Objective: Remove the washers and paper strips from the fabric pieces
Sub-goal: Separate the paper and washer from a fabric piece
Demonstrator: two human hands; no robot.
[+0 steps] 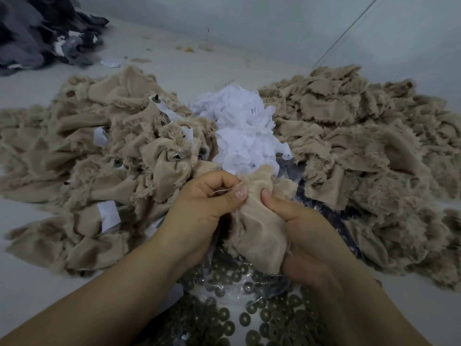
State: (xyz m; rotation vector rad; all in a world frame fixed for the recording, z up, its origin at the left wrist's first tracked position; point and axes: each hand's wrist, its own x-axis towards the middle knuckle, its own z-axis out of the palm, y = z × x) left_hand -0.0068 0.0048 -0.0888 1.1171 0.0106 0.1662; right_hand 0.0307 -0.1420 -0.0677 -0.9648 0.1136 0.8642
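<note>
Both hands work one beige fabric piece point(257, 236) held over the heap of loose washers point(252, 318) that lies on clear plastic sheet point(224, 290) near the body. The left hand point(199, 208) has its fingers curled and its thumb pressed against the top edge of the piece, pinching there; a thin pale thread point(223, 191) crosses its forefinger. The right hand point(299, 236) grips the bunched body of the same piece, thumb on the near face, fingers wrapped behind. Whether a washer or a paper strip is under the left pinch cannot be told, since the fingers cover that spot.

To do this step well, the right hand should hold the cloth firmly close to the fastening so the pull goes into the fastening and not into stretching the weave. The left should draw straight away from the cloth in one short tug; the frayed edges suggest the fabric tears easily if twisted. Keeping the work above the washers lets a freed washer drop into its heap.

The paper pile point(244, 136) sits just beyond the hands, between the untreated heap point(99, 158) on the left, where strips and studs still show, and the cleaned heap point(361, 136) on the right
</note>
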